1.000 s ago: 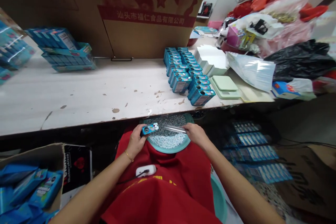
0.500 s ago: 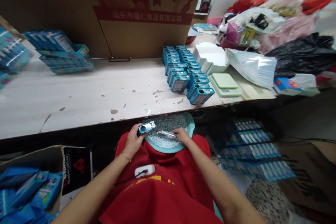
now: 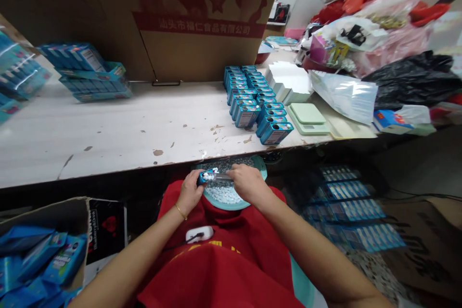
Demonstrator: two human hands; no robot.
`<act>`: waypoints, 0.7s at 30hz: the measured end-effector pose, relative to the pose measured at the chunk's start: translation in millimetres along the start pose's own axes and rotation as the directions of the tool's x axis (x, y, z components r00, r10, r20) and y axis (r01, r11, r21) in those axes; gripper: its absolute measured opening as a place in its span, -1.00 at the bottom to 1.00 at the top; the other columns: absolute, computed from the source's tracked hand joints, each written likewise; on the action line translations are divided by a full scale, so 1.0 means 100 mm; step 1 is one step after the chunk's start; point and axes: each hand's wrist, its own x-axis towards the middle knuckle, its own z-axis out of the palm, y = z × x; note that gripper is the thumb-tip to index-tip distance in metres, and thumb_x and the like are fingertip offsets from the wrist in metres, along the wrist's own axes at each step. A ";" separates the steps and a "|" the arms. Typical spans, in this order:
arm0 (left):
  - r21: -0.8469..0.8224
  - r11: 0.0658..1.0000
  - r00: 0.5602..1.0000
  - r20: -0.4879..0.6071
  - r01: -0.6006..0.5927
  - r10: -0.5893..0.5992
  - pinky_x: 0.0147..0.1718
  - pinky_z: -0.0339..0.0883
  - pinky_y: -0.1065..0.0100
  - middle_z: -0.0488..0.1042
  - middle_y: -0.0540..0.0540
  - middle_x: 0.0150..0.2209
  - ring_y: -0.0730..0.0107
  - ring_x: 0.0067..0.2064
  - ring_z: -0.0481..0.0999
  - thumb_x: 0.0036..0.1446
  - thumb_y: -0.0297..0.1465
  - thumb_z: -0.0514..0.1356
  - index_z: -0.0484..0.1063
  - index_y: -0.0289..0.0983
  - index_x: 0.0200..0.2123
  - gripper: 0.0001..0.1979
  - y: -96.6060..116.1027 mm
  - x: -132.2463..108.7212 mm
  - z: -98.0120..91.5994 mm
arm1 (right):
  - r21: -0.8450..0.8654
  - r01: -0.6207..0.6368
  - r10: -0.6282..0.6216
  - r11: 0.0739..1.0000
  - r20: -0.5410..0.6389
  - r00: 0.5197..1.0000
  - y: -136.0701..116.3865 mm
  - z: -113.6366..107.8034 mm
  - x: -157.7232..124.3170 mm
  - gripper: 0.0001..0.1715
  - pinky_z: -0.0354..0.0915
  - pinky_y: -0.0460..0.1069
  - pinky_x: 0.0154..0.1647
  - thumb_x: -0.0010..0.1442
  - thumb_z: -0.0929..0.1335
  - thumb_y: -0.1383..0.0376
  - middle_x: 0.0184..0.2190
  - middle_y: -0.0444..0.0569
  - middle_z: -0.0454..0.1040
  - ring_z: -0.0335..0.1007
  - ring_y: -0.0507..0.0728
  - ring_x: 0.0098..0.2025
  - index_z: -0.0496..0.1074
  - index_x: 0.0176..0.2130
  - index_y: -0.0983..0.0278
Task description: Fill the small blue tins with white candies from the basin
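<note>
My left hand (image 3: 190, 193) is closed around a small blue tin (image 3: 202, 178), held tilted over the left side of a teal basin (image 3: 262, 167). White pellets (image 3: 225, 195) fill the basin, which rests on my lap. Between the fingers of my right hand (image 3: 247, 182) is the handle of a metal scoop (image 3: 223, 176). The scoop's tip meets the tin's opening, where several white pellets are heaped.
On the white table (image 3: 151, 125) stand rows of blue tins (image 3: 275, 133), a green scale (image 3: 307, 114) and white cards (image 3: 288, 77). An open carton (image 3: 86, 231) of blue packets is at lower left; stacked packs (image 3: 357, 207) lie at lower right.
My right hand has risen and moved left, bringing the scoop from the pellets to the tin. My left hand and the tin have shifted slightly right.
</note>
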 end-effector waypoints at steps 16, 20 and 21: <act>-0.048 0.998 0.997 0.054 0.051 -0.048 -0.13 0.23 0.28 0.41 -0.11 -0.18 0.30 -0.16 0.38 -0.06 -0.42 0.14 0.29 -0.26 -0.13 -0.65 0.34 0.14 -0.30 | 0.201 -0.296 0.328 0.934 -0.150 0.933 0.84 0.48 -0.48 -0.60 0.12 -0.12 -0.40 0.14 0.12 0.38 -0.34 -0.06 0.42 0.33 0.04 -0.31 0.43 -0.17 0.14; -0.226 0.974 0.998 0.067 0.031 -0.016 -0.21 0.26 0.36 0.43 -0.04 -0.25 0.38 -0.25 0.40 -0.07 -0.38 0.15 0.30 -0.26 -0.15 -0.67 0.67 0.44 -0.27 | 0.511 -0.204 0.364 0.835 -0.236 0.901 0.97 0.70 -0.59 -0.59 0.18 -0.12 -0.32 0.16 0.10 0.33 -0.38 -0.02 0.43 0.33 0.06 -0.32 0.45 -0.18 0.23; -0.251 0.968 0.999 0.047 0.004 0.008 -0.22 0.26 0.38 0.43 -0.03 -0.27 0.39 -0.25 0.40 -0.07 -0.38 0.16 0.30 -0.26 -0.16 -0.67 0.75 0.58 -0.21 | 0.567 -0.181 0.378 0.804 -0.251 0.891 0.99 0.75 -0.62 -0.59 0.19 -0.11 -0.31 0.16 0.10 0.31 -0.39 -0.02 0.43 0.34 0.06 -0.32 0.45 -0.19 0.24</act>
